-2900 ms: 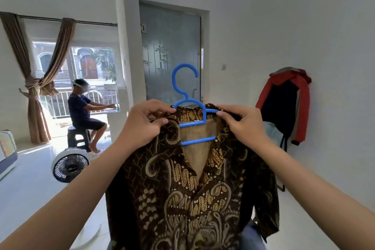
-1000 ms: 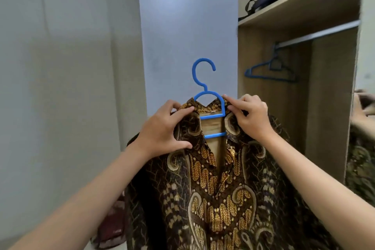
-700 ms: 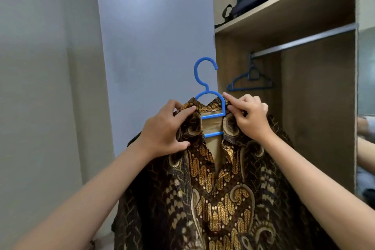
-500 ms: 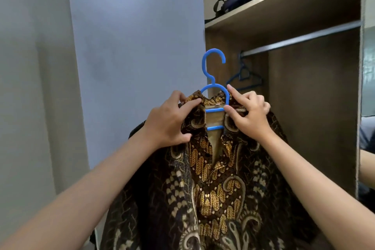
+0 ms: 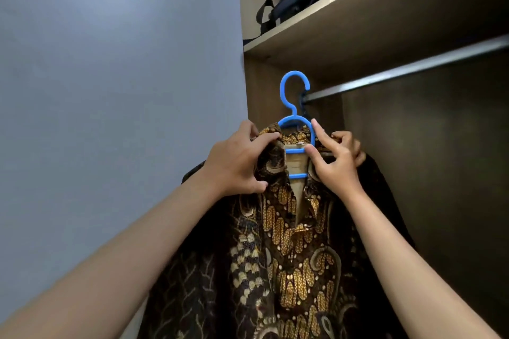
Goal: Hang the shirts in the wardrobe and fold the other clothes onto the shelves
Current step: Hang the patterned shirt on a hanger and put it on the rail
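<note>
Wardrobe (image 5: 413, 179) | brown-gold patterned shirt (image 5: 289, 256) | blue hanger (image 5: 294, 107)

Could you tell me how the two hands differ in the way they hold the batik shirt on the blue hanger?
The left hand bunches the batik shirt's collar in curled fingers, while the right hand pinches the blue hanger itself, forefinger straight along its loop. The left hand sits before the grey door, the right before the wardrobe's opening. Both hold the shirt up below the rail.

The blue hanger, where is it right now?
In the head view's middle, the hanger sits inside the shirt collar between both hands, its hook just left of the rail.
</note>
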A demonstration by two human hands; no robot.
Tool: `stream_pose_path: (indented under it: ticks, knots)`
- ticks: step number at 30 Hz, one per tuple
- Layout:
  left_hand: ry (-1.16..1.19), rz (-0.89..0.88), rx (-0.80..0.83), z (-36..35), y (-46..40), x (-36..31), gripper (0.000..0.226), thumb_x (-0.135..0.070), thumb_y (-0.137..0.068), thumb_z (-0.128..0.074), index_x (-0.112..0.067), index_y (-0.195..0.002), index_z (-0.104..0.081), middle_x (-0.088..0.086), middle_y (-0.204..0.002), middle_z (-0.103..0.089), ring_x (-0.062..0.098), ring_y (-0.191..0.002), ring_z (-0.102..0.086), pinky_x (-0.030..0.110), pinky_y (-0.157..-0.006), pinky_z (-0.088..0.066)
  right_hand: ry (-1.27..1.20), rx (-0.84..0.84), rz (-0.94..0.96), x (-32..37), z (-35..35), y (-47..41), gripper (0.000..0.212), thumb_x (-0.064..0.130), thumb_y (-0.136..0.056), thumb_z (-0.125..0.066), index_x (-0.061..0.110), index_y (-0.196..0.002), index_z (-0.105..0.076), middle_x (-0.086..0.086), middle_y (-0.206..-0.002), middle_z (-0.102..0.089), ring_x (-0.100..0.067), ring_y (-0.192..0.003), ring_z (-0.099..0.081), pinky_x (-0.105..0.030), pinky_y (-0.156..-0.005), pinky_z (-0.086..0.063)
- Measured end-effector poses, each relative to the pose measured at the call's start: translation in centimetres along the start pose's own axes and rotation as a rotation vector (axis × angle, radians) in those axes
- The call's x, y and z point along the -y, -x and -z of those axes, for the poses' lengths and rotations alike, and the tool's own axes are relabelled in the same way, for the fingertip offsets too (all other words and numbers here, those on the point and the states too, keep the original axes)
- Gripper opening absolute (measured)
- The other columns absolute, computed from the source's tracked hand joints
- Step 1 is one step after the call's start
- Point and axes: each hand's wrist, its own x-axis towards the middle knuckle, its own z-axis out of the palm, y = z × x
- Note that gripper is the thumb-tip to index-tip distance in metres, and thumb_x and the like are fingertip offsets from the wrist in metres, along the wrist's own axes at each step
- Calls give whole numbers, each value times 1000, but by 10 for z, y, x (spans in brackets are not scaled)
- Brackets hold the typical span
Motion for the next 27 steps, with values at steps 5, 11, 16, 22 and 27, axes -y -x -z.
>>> stream_pose_path:
  ticks: [5, 11, 16, 22, 27]
  knots:
    - [19, -23, -30, -37, -50, 10, 95, -46, -60, -78, -29, -142, -33, 4, -119, -38, 15, -86, -48, 28, -60, -44, 69, -123, -13, -35, -23, -42, 48, 58, -80, -50, 55, -127, -42, 6, -106, -37, -21, -113, -38, -37, -99, -17]
    - [50, -55, -38, -80, -97, 7, 100, -52, -60, -76, -31, -144, -27, 4, -119, -34, 17, -96, -47, 27, -62, -43, 43, -214, -35, -84, -32, -79, 39, 53, -83, -53, 54, -122, -49, 5, -104, -41, -22, -113, -40, -41, -102, -21]
    - [56, -76, -64, -99, -118, 3, 98, -53, -63, -74, -32, -145, -25, 5, -114, -33, 19, -95, -47, 29, -63, -44, 21, -260, -22, -107, -33, -101, 34, 43, -89, -61, 53, -118, -48, 5, -103, -40, -26, -111, -42, -47, -105, -26]
    - [-50, -18, -124, -112, -119, 9, 96, -54, -69, -69, -31, -147, -19, 11, -122, -40, 28, -107, -47, 37, -80, -48, -26, -328, -19, -121, -28, -129, 33, 43, -86, -59, 46, -118, -54, 3, -101, -41, -28, -108, -41, -53, -105, -27]
    - [-84, 85, -120, -120, -110, 18, 87, -44, -76, -67, -29, -148, -19, 12, -119, -44, 30, -106, -48, 37, -76, -45, 0, -289, -36, -128, -26, -139, 31, 38, -88, -62, 45, -118, -55, 3, -101, -43, -26, -110, -40, -53, -106, -26]
